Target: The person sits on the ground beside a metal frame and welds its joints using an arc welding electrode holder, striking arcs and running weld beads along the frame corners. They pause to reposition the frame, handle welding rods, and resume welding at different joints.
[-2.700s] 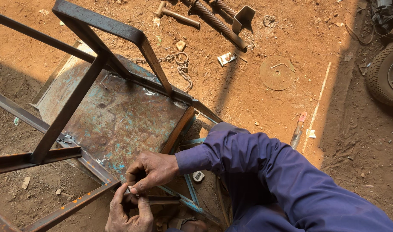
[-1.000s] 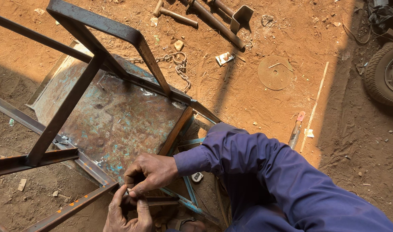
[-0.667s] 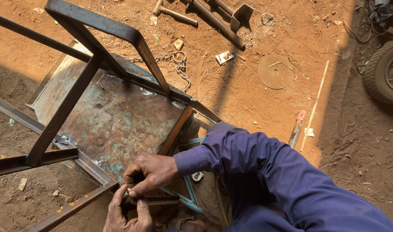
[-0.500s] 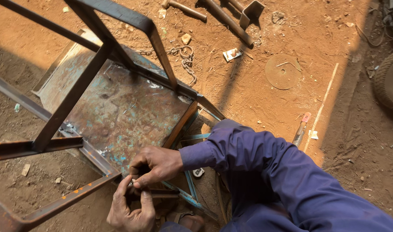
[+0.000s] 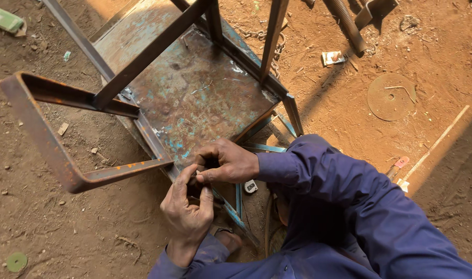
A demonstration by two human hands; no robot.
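A rusty metal frame (image 5: 50, 150) of square tube lies on its side on the dirt, with a worn sheet-metal panel (image 5: 194, 88) flecked with blue paint. My left hand (image 5: 187, 212) and my right hand (image 5: 228, 163) meet at the near corner of the frame, fingers pinched together on something small that stays hidden between them. Both arms wear blue sleeves. Thin blue-painted bars (image 5: 238, 206) run under my hands.
A round metal disc (image 5: 390, 95) lies on the dirt at right, beside a long thin white strip (image 5: 437, 144). A chain (image 5: 256, 36), a dark pipe (image 5: 347, 26) and a small white box (image 5: 333, 57) lie beyond the frame. A green object (image 5: 3, 18) sits top left.
The view has swung down and left, so the frame's open end now fills the left. My hands stay pinched together at the same corner of the frame.
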